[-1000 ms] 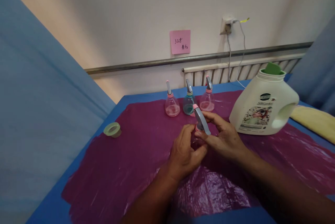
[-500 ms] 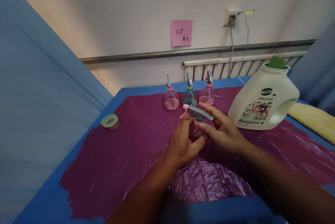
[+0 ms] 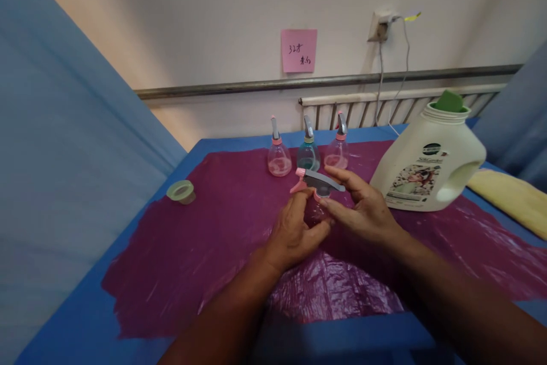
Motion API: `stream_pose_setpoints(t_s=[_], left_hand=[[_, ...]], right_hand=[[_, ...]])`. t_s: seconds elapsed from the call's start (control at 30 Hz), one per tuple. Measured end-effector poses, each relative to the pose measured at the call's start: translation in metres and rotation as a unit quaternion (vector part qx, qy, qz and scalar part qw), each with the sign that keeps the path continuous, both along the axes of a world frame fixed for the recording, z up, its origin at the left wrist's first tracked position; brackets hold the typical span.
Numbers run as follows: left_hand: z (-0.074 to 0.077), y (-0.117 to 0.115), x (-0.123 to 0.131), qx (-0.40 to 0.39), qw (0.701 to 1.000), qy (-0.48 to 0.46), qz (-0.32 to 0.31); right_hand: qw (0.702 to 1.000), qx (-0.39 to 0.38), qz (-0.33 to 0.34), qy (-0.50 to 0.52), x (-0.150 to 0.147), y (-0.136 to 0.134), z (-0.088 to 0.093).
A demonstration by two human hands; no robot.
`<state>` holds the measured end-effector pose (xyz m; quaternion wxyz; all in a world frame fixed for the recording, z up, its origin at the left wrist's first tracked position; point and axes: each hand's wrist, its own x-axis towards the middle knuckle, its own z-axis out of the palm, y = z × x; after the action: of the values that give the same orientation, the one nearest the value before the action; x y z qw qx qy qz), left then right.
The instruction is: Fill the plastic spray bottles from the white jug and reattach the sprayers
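Observation:
A small pink spray bottle (image 3: 316, 214) with a grey and pink trigger head stands in front of me, its nozzle pointing left. My left hand (image 3: 296, 231) is wrapped round the bottle's body, fingers partly hidden. My right hand (image 3: 363, 208) has its thumb on the pink collar and its index finger past the grey back of the head, so the head lies between them. Behind them are three more spray bottles: a pink one (image 3: 280, 164), a teal one (image 3: 308, 154) and another pink one (image 3: 337, 157), each with some liquid inside.
Right of my hands stands a large cream detergent jug (image 3: 427, 154) with a green piece in its mouth. A yellow cloth (image 3: 508, 200) lies beyond it. At left is a small pale green cup (image 3: 181, 191). Purple plastic sheeting (image 3: 192, 262) covers the blue table (image 3: 55, 319).
My right thumb has shifted slightly along the collar, and the trigger head is tilted a little differently. Both hands stay at the bottle; the camera view has moved slightly.

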<state>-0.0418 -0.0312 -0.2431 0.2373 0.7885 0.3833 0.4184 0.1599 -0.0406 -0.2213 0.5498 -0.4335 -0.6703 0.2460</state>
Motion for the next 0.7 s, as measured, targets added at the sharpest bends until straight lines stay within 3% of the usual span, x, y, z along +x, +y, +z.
stream_pose_setpoints(t_s=[0.3, 0.53, 0.7], left_hand=[[0.006, 0.001, 0.001, 0.008, 1.000, 0.003, -0.007], [0.007, -0.002, -0.002, 0.006, 1.000, 0.020, -0.017], [0.007, -0.001, -0.002, 0.021, 1.000, 0.015, -0.014]], right_hand=[[0.999, 0.003, 0.045, 0.021, 0.001, 0.000, -0.005], [0.998, 0.053, 0.017, -0.013, -0.003, 0.000, 0.006], [0.992, 0.034, -0.001, 0.119, -0.010, -0.002, 0.016]])
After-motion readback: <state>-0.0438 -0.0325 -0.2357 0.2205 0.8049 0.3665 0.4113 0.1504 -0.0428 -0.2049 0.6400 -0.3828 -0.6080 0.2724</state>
